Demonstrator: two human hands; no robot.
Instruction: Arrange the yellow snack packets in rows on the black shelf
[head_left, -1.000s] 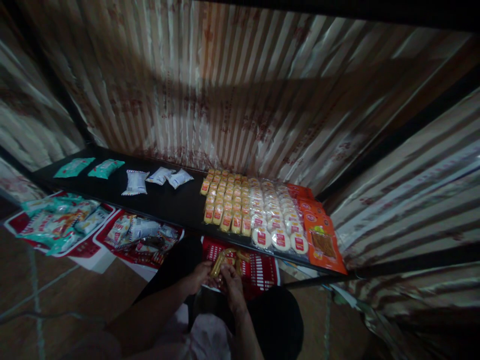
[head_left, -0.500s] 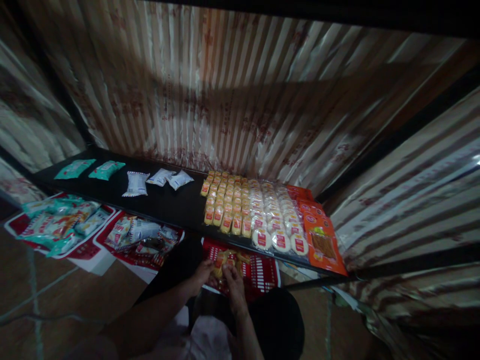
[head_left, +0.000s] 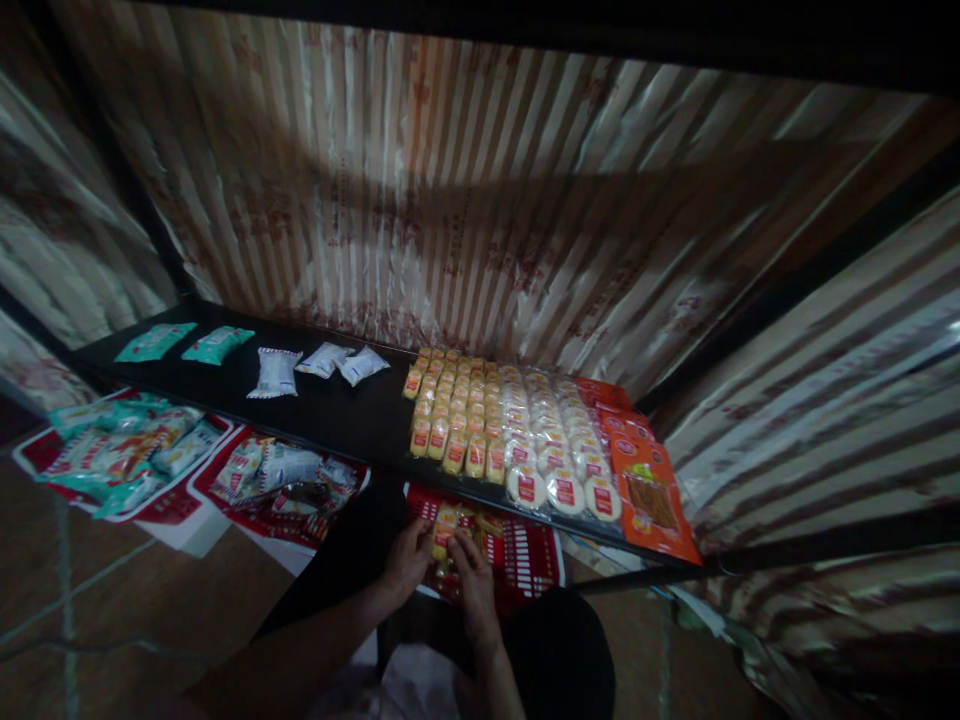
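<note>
Above the red basket [head_left: 536,545], a yellow wrapped snack cake [head_left: 444,530] is held between both hands. My left hand [head_left: 409,560] has its fingers closed at the cake's left edge. From the right, my right hand [head_left: 471,575] pinches the near side, its thumb and fingers partly hidden. Below them more yellow packets lie in the basket, dim and partly covered by the hands. On the black shelf just beyond stand rows of like yellow wrapped cakes [head_left: 455,450], beside rows of round white wrapped cakes [head_left: 564,490].
Orange snack bags [head_left: 651,500] lie at the shelf's right end. Leftward on the black shelf [head_left: 330,415] are white packets [head_left: 275,372] and green packets [head_left: 217,344]. Below stand a basket of green bags [head_left: 120,450] and one of striped packets [head_left: 289,470]. Dark posts frame the shelf.
The yellow cake is now more upright and shows its printed front between my hands. The whole view has shifted slightly; the shelf goods look unchanged.
</note>
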